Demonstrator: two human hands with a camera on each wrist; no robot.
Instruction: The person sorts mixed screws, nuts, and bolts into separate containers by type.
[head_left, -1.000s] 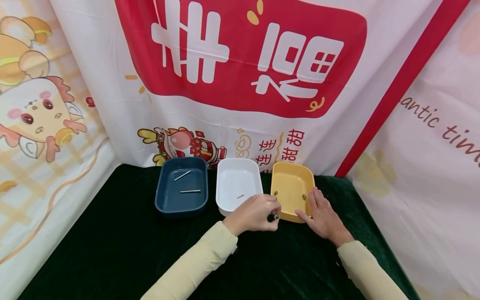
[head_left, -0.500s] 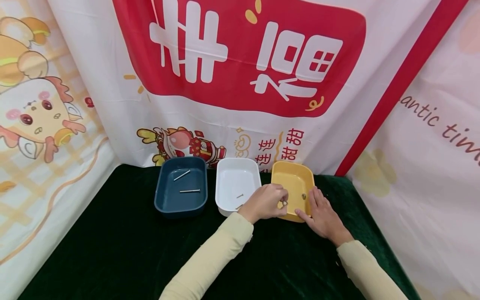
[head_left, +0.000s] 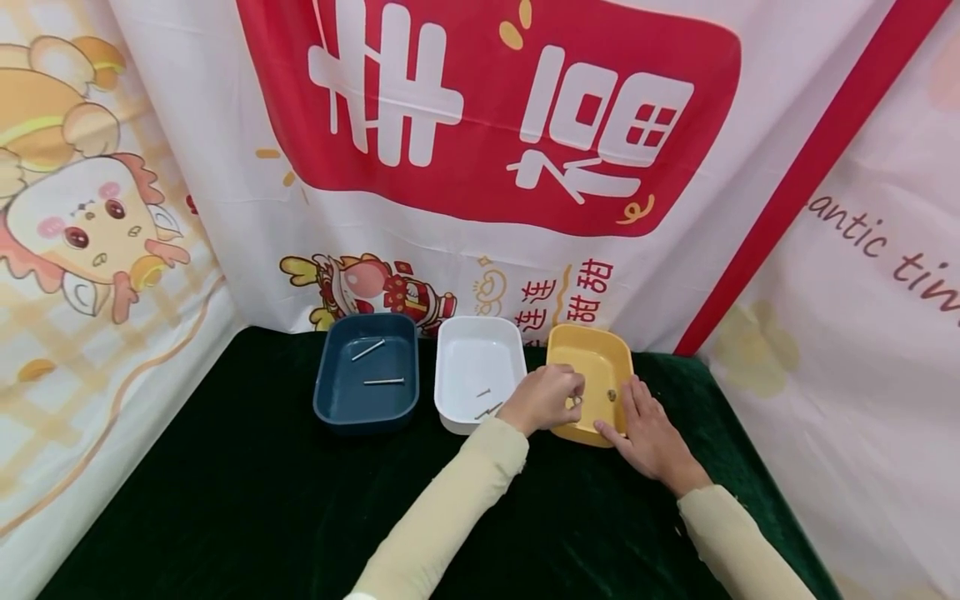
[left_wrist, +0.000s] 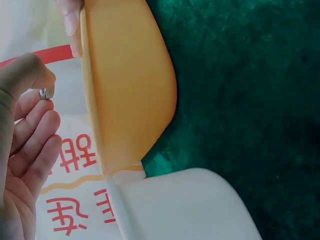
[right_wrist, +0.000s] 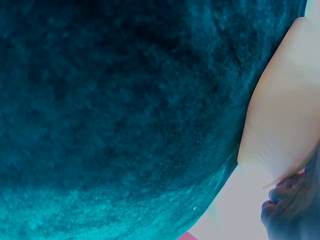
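My left hand [head_left: 545, 398] is over the near left part of the yellow box [head_left: 591, 350], its thumb and forefinger pinching a small silver nut [left_wrist: 47, 92]. In the left wrist view, its other fingers are loosely bent below the nut. My right hand [head_left: 654, 433] lies against the right side of the yellow box, fingers extended along the rim and thumb at the near corner. Another small nut [head_left: 611, 395] lies on the floor of that box near its right wall. The left hand covers part of the box floor.
Left of the yellow box stands a white box [head_left: 480, 350] with several small screws [head_left: 483, 392]. A dark blue box [head_left: 366, 408] with two long screws [head_left: 383, 382] is farther left. All stand on dark green cloth [head_left: 262, 500], before a printed curtain [head_left: 420, 208].
My left hand has moved right, from between the white and yellow boxes to over the yellow box, uncovering more screws in the white box. The right hand has kept its place.
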